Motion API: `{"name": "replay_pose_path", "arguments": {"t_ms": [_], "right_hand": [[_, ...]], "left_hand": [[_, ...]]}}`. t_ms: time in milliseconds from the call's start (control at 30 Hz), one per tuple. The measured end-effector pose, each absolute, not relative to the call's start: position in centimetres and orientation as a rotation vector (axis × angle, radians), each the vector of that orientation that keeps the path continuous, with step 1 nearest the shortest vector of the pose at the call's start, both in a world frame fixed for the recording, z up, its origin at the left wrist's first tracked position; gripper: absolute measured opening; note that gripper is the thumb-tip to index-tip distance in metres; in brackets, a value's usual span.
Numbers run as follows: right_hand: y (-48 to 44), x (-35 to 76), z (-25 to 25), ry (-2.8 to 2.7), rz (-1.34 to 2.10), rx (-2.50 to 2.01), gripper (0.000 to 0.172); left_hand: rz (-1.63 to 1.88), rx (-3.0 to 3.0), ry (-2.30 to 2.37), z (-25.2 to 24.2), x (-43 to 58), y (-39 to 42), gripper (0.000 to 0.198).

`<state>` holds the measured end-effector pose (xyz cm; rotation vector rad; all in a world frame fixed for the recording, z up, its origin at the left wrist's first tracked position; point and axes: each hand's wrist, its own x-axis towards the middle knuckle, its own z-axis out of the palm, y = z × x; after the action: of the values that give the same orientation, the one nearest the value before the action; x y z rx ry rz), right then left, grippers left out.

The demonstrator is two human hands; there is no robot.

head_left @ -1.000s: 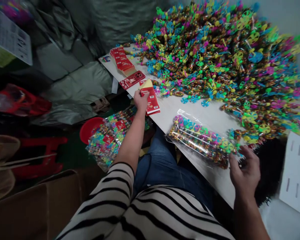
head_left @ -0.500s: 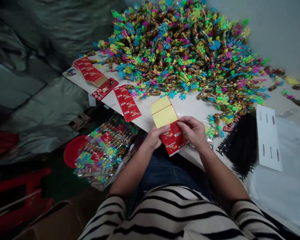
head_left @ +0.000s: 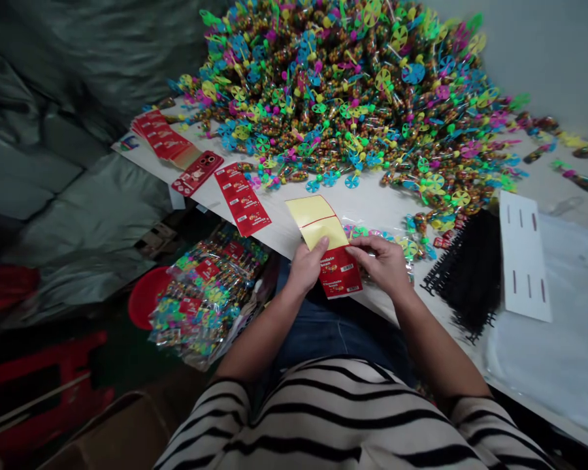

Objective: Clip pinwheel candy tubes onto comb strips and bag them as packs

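Note:
My left hand (head_left: 304,267) is closed on the left edge of a strip of red "Chocolate bean" stickers (head_left: 340,273), its thumb lying on the bare yellow backing (head_left: 313,215) at the far end. On the opposite edge, my right hand (head_left: 383,262) pinches the strip where red meets yellow. Behind the right hand, partly hidden, lies a clear bag of colourful pieces (head_left: 367,231). Another red sticker strip (head_left: 242,200) rests on the table to the left, near a red phone (head_left: 198,173) and a stack of sticker strips (head_left: 159,136).
A large heap of candy-filled tubes with coloured fan tops (head_left: 333,98) covers the table's back. At right are black plastic strips (head_left: 463,274), a slotted white card (head_left: 525,254) and clear plastic bags (head_left: 553,372). Filled bags (head_left: 206,294) sit over a red basin (head_left: 147,297) below left.
My left thumb has moved from the red sticker up onto the yellow backing. The strip has tilted slightly in my hands, and the whole view has shifted a little.

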<state>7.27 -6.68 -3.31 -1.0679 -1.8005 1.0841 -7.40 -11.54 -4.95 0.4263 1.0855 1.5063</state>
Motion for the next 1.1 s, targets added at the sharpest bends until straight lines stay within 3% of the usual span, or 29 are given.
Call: {"name": "replay_pose_path", "arguments": {"t_ms": [467, 867, 967, 1100], "right_hand": [[-7.3, 7.2, -3.2, -2.088, 0.685, -0.922, 0.013], [-8.9, 6.9, -4.1, -2.197, 0.115, -0.705, 0.014], [-11.8, 7.2, -2.5, -2.241, 0.181, -0.433, 0.017], [-15.3, 8.2, 0.6, -2.180, 0.725, -0.111, 0.015]], "left_hand": [[1.483, 0.569, 1.269, -5.0, -7.9, -12.2, 0.046], [1.450, 0.393, 1.166, -4.7, -8.3, -12.0, 0.049], [1.213, 0.353, 1.120, -3.5, -10.4, -12.2, 0.044], [1.246, 0.331, 1.255, -2.8, -15.5, -12.2, 0.035]]}}
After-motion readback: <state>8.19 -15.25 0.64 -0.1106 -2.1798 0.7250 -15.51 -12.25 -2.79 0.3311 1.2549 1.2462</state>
